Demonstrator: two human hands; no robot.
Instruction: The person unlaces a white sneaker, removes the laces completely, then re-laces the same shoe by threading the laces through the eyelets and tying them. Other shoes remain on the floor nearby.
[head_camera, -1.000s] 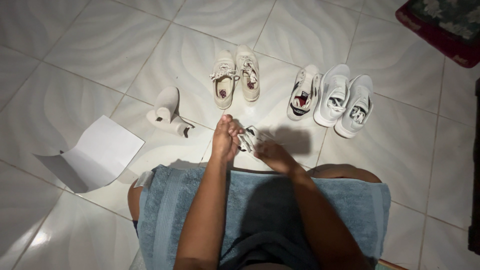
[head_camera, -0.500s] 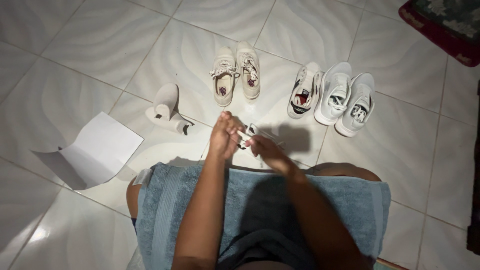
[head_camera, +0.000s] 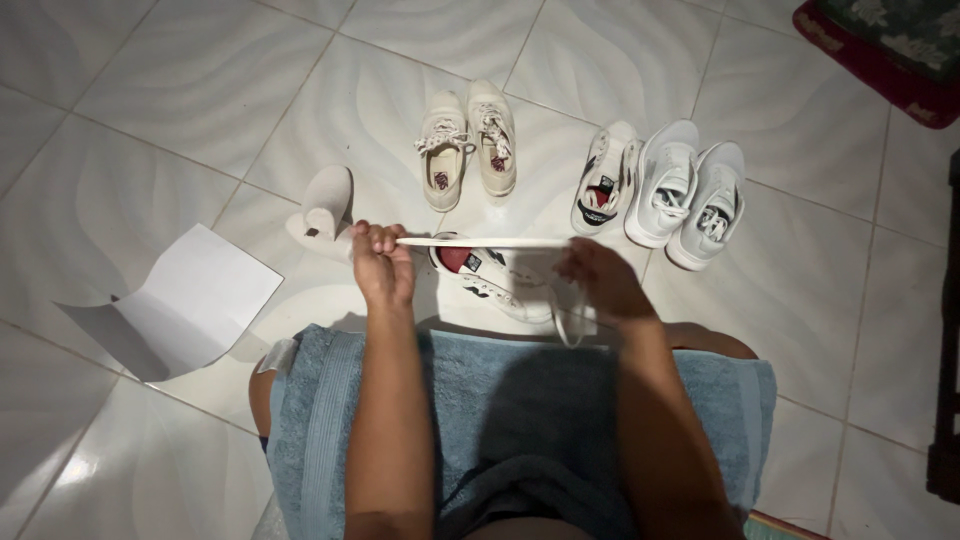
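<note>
Looking down from the head view, what has shifted?" asks the first speaker.

"Half a second ago the two hands were bunched together over the shoe. Now they have drawn apart. The left hand (head_camera: 383, 265) is a closed fist round one end of a flat white shoelace (head_camera: 480, 242), and the right hand (head_camera: 600, 285), fingers curled and a little blurred, grips the other end. The lace is stretched straight between them, so it seems largely pulled free of the white sneaker with red and black trim (head_camera: 495, 282) lying just beneath."

"How many of each thing?"

"Seven shoes on the pale tiled floor (head_camera: 150, 100): two cream lace-up sneakers (head_camera: 468, 150), one white sneaker with a dark tongue (head_camera: 605, 180), two plain white sneakers (head_camera: 690, 195), one tipped white shoe (head_camera: 322, 210) beside the left hand, and the one under the lace. One folded white paper sheet (head_camera: 180, 300), one blue towel (head_camera: 520, 400) over the lap, one lace."
</note>
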